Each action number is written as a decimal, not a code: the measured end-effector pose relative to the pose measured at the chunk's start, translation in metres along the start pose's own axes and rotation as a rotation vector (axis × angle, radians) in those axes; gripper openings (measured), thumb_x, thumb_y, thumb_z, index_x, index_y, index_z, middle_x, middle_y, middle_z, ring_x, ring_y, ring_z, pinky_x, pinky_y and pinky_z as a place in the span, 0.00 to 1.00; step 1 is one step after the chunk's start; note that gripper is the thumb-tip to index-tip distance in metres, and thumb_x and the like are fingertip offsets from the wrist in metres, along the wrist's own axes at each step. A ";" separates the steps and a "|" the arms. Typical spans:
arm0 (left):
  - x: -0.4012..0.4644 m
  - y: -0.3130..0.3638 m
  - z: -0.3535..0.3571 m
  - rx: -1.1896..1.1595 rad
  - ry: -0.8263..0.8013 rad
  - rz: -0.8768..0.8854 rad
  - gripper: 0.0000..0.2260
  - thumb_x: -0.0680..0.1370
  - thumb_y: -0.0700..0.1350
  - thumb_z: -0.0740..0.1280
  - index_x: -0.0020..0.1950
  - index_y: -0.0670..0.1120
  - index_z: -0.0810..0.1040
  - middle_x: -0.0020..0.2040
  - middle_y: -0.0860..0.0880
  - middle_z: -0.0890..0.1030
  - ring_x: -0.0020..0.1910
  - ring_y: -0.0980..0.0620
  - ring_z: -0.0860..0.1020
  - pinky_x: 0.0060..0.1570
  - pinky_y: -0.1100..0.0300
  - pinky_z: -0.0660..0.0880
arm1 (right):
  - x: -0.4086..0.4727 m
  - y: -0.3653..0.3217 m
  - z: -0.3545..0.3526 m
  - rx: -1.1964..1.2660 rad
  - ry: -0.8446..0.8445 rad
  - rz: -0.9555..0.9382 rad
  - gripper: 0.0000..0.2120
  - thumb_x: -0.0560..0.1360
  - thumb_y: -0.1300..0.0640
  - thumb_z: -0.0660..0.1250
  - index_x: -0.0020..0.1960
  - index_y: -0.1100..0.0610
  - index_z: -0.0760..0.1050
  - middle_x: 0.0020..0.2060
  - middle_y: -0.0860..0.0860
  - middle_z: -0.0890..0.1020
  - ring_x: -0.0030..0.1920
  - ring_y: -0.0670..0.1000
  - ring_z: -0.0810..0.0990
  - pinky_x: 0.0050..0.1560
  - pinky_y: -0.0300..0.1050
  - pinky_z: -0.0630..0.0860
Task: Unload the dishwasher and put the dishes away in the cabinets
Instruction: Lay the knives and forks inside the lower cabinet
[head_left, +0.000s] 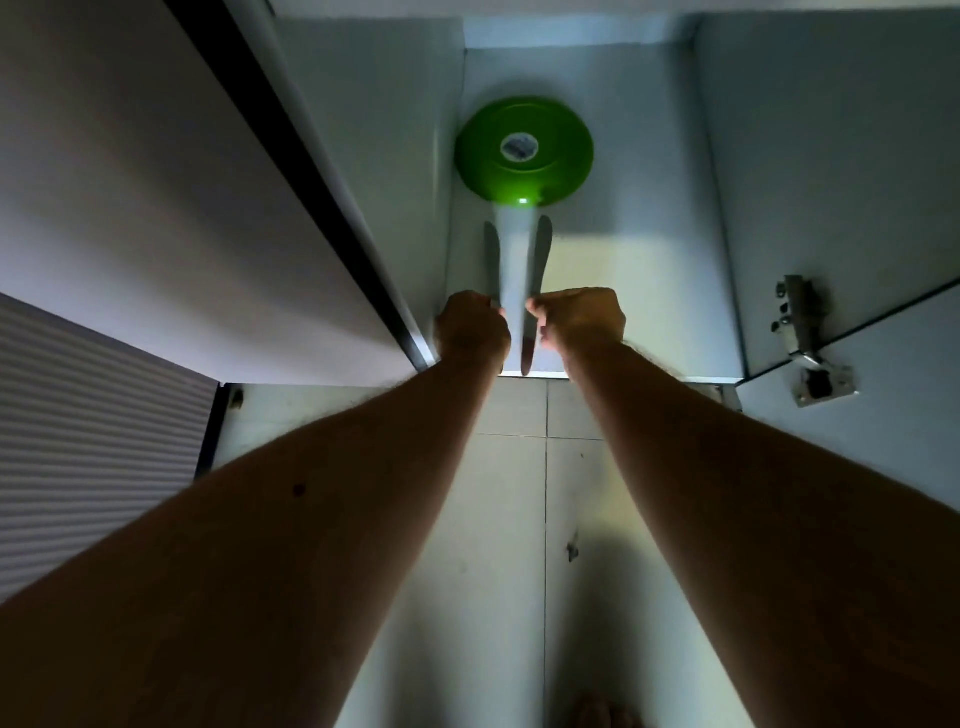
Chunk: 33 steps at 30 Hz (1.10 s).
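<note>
Both arms reach into an open white cabinet (649, 270). My left hand (470, 330) grips a grey table knife (491, 254) whose blade points away from me along the shelf. My right hand (579, 319) pinches a second grey knife (536, 270), which lies parallel to the first, a hand's width to its right; its near end reaches the shelf's front edge. A green plate (524, 150) with a round sticker in its middle lies upside down at the back of the shelf, just beyond the knife tips.
The cabinet's left wall and a closed neighbouring door (156, 197) stand on the left. The open right door (852, 156) carries a metal hinge (802, 338). Pale tiles (519, 467) show below the shelf edge. The light is dim.
</note>
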<state>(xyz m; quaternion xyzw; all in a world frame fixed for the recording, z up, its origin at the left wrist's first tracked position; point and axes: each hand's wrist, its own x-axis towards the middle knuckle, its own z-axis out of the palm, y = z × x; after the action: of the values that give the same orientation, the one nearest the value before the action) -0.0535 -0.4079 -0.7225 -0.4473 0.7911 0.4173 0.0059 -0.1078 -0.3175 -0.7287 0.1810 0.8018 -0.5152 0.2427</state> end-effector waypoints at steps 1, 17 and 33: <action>0.003 0.000 -0.001 0.025 0.014 0.013 0.08 0.79 0.43 0.67 0.56 0.46 0.82 0.54 0.46 0.84 0.55 0.46 0.81 0.40 0.62 0.68 | -0.003 -0.005 0.002 -0.048 0.042 -0.009 0.10 0.63 0.51 0.79 0.38 0.56 0.84 0.39 0.51 0.86 0.43 0.53 0.85 0.50 0.49 0.83; 0.016 0.010 0.004 0.168 0.170 0.168 0.11 0.79 0.39 0.64 0.60 0.39 0.72 0.58 0.38 0.79 0.58 0.39 0.77 0.55 0.48 0.74 | 0.002 -0.020 0.031 -0.294 0.122 -0.127 0.10 0.68 0.52 0.76 0.43 0.59 0.83 0.40 0.53 0.85 0.43 0.54 0.84 0.40 0.38 0.71; 0.020 0.018 0.001 0.451 0.075 0.222 0.14 0.80 0.45 0.64 0.65 0.42 0.71 0.64 0.41 0.73 0.62 0.40 0.74 0.55 0.50 0.74 | 0.015 -0.018 0.032 -0.330 0.111 -0.184 0.11 0.71 0.50 0.75 0.49 0.57 0.84 0.45 0.53 0.86 0.48 0.53 0.84 0.47 0.39 0.76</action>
<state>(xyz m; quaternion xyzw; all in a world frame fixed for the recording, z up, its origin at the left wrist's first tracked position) -0.0787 -0.4171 -0.7191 -0.3601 0.9081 0.2114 0.0306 -0.1233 -0.3539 -0.7352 0.0930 0.9007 -0.3860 0.1763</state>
